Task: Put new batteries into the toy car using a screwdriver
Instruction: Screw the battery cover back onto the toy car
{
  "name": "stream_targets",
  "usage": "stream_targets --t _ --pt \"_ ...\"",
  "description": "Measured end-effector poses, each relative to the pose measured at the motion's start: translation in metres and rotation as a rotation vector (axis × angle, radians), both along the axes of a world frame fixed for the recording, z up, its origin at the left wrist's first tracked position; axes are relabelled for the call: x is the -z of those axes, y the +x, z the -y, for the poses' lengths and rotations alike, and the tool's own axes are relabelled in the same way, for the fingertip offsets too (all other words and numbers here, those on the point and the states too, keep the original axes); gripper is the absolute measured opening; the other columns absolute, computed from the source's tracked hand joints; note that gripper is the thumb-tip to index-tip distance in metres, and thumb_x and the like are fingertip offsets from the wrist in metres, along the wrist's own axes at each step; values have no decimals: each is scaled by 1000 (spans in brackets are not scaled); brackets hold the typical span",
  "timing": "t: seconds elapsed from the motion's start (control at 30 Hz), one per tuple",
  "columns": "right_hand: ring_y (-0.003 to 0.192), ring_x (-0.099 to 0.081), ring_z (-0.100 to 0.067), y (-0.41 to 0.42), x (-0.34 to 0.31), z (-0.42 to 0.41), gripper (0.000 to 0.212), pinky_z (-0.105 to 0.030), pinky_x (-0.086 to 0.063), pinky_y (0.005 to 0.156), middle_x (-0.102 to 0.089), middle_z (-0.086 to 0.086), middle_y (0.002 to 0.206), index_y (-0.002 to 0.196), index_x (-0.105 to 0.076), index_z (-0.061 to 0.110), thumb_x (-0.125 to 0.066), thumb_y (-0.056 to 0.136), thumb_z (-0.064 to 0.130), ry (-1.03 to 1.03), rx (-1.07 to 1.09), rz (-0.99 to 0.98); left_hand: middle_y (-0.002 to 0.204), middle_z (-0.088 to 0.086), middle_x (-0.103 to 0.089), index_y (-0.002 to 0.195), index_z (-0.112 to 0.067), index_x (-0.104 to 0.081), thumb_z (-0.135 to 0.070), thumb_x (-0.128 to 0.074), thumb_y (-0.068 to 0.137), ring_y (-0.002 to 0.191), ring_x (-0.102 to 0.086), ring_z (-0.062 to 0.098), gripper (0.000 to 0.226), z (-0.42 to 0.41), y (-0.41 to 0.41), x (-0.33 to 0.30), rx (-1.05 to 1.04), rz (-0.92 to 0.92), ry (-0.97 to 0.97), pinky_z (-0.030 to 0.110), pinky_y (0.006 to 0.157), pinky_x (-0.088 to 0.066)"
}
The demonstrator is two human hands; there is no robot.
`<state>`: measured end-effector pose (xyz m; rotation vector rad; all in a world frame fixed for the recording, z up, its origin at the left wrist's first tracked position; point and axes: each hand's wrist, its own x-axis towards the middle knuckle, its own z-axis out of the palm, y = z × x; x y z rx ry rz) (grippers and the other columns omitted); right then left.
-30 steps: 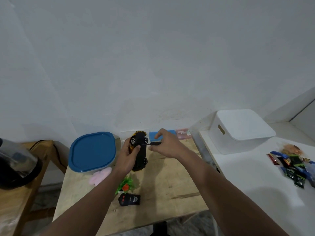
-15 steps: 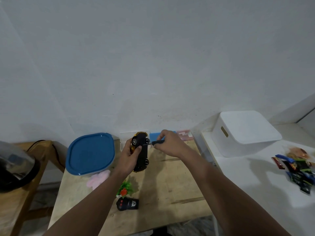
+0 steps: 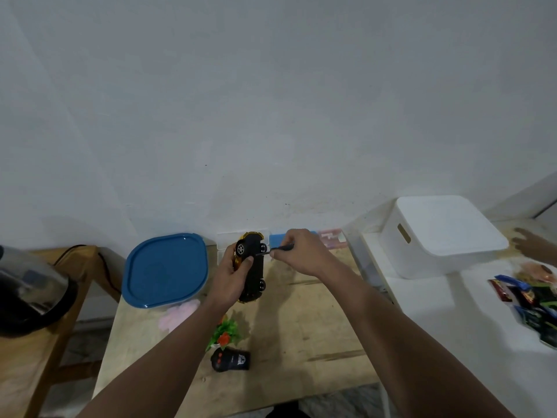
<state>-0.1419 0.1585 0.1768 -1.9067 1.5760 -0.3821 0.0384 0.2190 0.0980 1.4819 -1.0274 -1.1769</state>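
Pale bare wall behind; wooden table point(image 3: 301, 321) below it, a white surface to the right.

Toy car point(image 3: 253, 267) is held clear of the tabletop, near the far edge of the table, turned so its black underside faces the right hand. Long axis runs roughly away from the person, nose toward the wall, tail toward the body. Three wheels show; a yellow body edge shows at both ends.

Left hand point(image 3: 233, 274) wraps the car from the left side, thumb laid across the underside near the front wheel, fingers curled round the body behind. Firm clasp, as far as can be seen.

Right hand point(image 3: 297, 251) lies just to the right of the car, at the level of its front half. Fingers pinch the dark screwdriver point(image 3: 275, 250), which lies nearly level, its shaft crosswise to the car's long axis, tip pointing left into the underside. Tip appears to touch the base near the front axle; whether it sits in a screw head is too small to tell.

Judgement: the step in hand is working the battery-cover screw. The move depends on the driver staying square to the underside while the left hand braces the car against the push.

Black remote control point(image 3: 231, 359) and small green plastic plant point(image 3: 225, 331) lie on the table nearer the person. No batteries identifiable.
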Motion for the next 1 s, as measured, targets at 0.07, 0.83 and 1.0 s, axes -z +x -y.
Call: stream_targets --t 0.07,0.83,1.0 --pt "87 -67 -28 2 -1 -2 48 -36 -52 73 -70 -11 89 89 -70 5 -70 87 53 -10 -2 -18 118 -6 -68 140 -30 -51 -22 -56 106 105 -68 10 35 -1 2 1 2 2 -3 25 78 -55" --pt "61 -56 -19 2 13 6 51 -31 -41 59 -67 -16 73 84 -75 2 -59 95 50 91 -45 -112 120 -5 -68 137 -31 -54 -15 -55 104 112 -66 17 36 5 8 8 42 -30 50 33 88 -54" --pt "66 -60 -25 -7 26 13 52 -31 -42 61 -68 -20 76 85 -75 1 -58 95 50 113 -48 -159 122 0 -73 140 -46 -55 -16 -57 100 113 -70 20 50 5 13 23 154 -28 123 45 100 -55"
